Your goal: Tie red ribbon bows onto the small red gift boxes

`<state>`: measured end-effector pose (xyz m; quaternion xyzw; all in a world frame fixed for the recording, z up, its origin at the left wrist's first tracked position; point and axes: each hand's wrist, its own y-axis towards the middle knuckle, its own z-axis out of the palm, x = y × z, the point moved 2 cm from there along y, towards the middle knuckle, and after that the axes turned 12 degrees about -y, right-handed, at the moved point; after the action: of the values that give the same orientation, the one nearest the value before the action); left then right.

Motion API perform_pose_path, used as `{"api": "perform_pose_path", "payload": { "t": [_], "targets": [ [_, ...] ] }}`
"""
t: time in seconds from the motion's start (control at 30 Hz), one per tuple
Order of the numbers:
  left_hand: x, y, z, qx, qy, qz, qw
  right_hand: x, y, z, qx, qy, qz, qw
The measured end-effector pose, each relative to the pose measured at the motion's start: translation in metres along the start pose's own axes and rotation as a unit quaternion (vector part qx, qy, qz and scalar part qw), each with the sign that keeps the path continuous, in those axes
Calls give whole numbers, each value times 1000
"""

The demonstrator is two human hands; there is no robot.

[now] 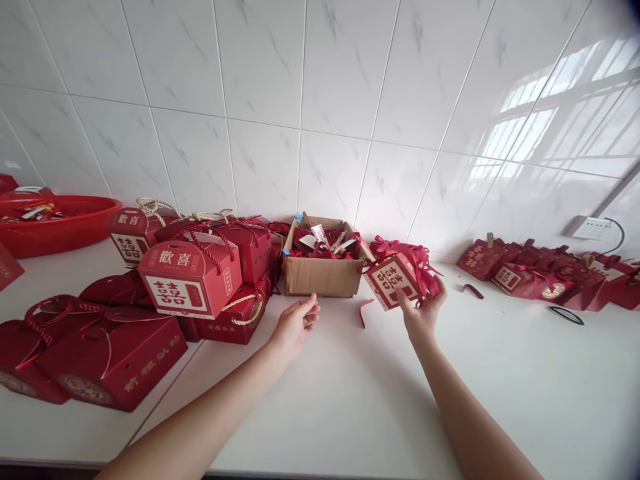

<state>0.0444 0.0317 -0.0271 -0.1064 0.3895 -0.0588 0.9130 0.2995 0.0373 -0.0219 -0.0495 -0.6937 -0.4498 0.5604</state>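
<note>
My right hand (423, 313) grips a small red gift box (389, 279) with a white double-happiness panel and a dark red ribbon at its top. The thumb presses the box's front, and the box is tilted. Behind it are more red ribbons (400, 248); whether they belong to other boxes is partly hidden. My left hand (296, 323) hovers over the white table with its fingers curled in and nothing visible in them. Just beyond it stands an open cardboard box (323, 277) filled with red ribbon pieces and small tags.
Stacked red gift boxes (190, 277) with rope handles crowd the left side. A red plastic basin (75, 223) holds small packets at the far left. More small red boxes (533, 283) line the right, near a power strip (593, 228). A ribbon scrap (363, 313) and a black loop (567, 315) lie on the table.
</note>
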Motion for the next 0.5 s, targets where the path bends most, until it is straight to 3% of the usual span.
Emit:
{"api": "perform_pose_path", "payload": {
  "t": [0.27, 0.4, 0.5],
  "targets": [
    [1, 4, -3, -3, 3, -23, 1000, -22, 12, -10, -30, -58, 80, 995],
    [1, 5, -2, -6, 5, -37, 999, -42, 16, -17, -69, -153, 152, 974],
    [0, 3, 0, -1, 13, -45, 999, -51, 14, -17, -52, -192, 196, 960]
  ]
}}
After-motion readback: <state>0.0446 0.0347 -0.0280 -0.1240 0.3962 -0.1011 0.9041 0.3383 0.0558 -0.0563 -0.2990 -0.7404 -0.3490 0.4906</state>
